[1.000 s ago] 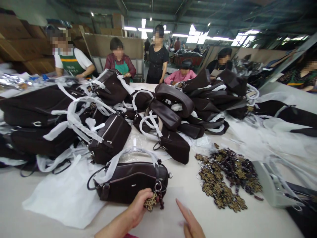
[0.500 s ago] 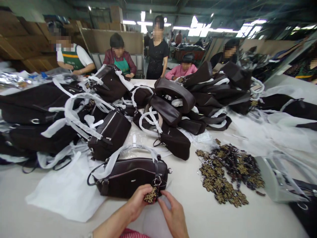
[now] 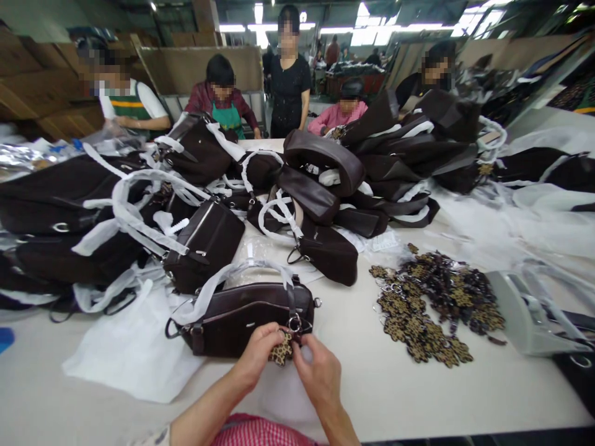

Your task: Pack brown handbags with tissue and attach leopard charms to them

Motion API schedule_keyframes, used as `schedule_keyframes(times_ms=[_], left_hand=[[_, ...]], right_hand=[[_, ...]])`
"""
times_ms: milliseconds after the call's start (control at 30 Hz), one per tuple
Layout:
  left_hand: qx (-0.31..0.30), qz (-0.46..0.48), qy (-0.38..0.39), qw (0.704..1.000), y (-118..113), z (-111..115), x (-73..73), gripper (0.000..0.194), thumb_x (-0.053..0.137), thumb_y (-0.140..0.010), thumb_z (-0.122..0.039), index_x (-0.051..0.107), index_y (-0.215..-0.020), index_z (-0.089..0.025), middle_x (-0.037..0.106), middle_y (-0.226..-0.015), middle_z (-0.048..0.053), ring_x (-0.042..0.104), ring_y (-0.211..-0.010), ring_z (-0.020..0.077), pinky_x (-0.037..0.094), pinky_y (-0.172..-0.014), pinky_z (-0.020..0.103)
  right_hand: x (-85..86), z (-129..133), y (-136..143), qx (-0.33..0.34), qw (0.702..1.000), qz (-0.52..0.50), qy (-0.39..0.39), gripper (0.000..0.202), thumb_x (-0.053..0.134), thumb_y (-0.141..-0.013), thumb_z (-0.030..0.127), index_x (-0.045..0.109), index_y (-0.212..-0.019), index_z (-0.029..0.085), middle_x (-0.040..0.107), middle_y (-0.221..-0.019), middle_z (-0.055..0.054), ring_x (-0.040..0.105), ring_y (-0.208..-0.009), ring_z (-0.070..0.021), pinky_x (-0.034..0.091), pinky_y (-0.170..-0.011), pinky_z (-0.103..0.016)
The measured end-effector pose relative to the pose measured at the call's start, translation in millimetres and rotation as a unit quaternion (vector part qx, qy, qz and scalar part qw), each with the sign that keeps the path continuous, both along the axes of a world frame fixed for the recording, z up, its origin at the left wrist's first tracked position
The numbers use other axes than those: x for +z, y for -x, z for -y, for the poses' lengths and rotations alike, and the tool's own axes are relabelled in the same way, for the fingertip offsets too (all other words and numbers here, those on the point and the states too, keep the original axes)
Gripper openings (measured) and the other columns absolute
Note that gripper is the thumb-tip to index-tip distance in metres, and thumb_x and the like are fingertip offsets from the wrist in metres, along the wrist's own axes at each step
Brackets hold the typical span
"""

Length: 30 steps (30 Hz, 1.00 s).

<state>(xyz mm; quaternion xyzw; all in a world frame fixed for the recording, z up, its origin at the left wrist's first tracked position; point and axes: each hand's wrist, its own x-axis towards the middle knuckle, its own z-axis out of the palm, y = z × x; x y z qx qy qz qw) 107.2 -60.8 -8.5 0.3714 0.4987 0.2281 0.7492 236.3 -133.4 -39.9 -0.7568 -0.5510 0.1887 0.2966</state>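
Note:
A dark brown handbag [image 3: 227, 325] sits upright on the pale table in front of me, its handle wrapped in white paper. From a metal ring at its right end hangs a leopard-print charm [image 3: 281, 352]. My left hand [image 3: 258, 353] pinches this charm between thumb and fingers. Close beside it, my right hand [image 3: 320, 368] is closed with thumb and finger on the charm's dark strap, just below the ring; the fingertips partly hide it. A heap of similar leopard-print charms [image 3: 413, 322] lies to the right of the handbag.
Many dark handbags [image 3: 207, 241] with wrapped handles are piled across the table behind. White wrapping sheet [image 3: 134, 353] lies at left. A grey-green dispenser-like object [image 3: 515, 316] stands at right. Several co-workers, one in a green apron [image 3: 227, 118], are at the far side.
My view has shifted slightly. My right hand has closed its fingers in toward the charm's strap, while my left hand keeps its pinch on the charm. The handbag stays put.

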Motion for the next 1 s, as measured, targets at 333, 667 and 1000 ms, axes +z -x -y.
schedule_keyframes(times_ms=[333,667,1000], left_hand=[[-0.065,0.045,0.045,0.996,0.0,-2.0,6.3,0.025,0.07,-0.062,-0.032,0.051,-0.063,-0.016,0.051,-0.059,-0.003,0.041,-0.055,0.0081,0.027,-0.055,0.023],[-0.082,-0.004,0.032,0.996,3.6,-4.5,15.2,0.027,0.069,-0.064,-0.035,0.06,-0.08,-0.015,0.059,-0.072,-0.001,0.048,-0.064,0.0102,0.033,-0.062,0.023],[-0.088,0.032,0.103,0.99,3.7,-11.9,16.4,0.033,0.072,-0.06,-0.034,0.05,-0.079,-0.018,0.07,-0.073,0.007,0.061,-0.066,0.0167,0.039,-0.065,0.028]], right_hand=[[20.5,9.0,4.3,0.011,0.972,-0.231,0.05,0.011,0.056,-0.076,0.024,0.065,-0.081,0.022,0.072,-0.077,0.0,0.064,-0.07,-0.0178,0.046,-0.064,-0.023],[18.2,7.1,15.5,0.019,0.981,-0.188,0.031,0.013,0.053,-0.085,0.03,0.063,-0.082,0.021,0.071,-0.076,-0.002,0.065,-0.069,-0.0187,0.047,-0.066,-0.024],[0.7,37.2,-36.6,-0.033,0.997,0.059,0.031,0.04,0.028,-0.091,0.021,0.067,-0.095,0.024,0.071,-0.088,-0.008,0.068,-0.074,-0.0223,0.053,-0.063,-0.03]])
